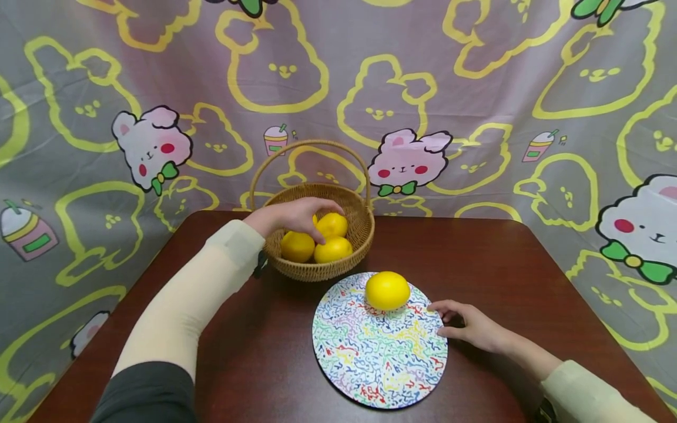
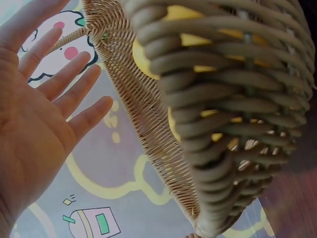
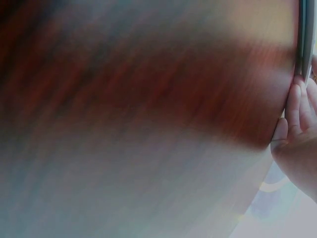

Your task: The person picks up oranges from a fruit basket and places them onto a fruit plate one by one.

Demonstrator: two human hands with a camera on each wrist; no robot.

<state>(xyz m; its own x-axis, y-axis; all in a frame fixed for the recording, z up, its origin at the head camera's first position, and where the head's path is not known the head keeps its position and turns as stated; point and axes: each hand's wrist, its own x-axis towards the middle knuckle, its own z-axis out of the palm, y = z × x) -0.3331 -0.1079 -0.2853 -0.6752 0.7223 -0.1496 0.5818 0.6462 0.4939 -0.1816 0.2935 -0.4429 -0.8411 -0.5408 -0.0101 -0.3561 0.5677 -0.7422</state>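
My left hand (image 1: 305, 218) hovers over the wicker basket (image 1: 365, 247), fingers spread and nothing between them. Several lemons (image 1: 333, 249) lie inside, partly hidden by that hand; its thumb overlaps one in the head view. From the left wrist, the outstretched hand (image 2: 44, 104) shows beside the basket's woven rim (image 2: 183, 99). Another lemon (image 1: 388, 290) rests near the far edge of a round, colourfully speckled board (image 1: 381, 352). At the board's right edge is my right hand (image 1: 473, 327), its loosely bent fingertips right at the rim. The right wrist view has this hand (image 3: 299, 134) at its edge.
Basket and board stand on a dark reddish-brown table (image 1: 254, 352). The basket's tall arched handle (image 1: 312, 143) rises behind my left hand. A patterned cloth (image 1: 328, 76) with rabbits and drink cups hangs behind the table and along both sides.
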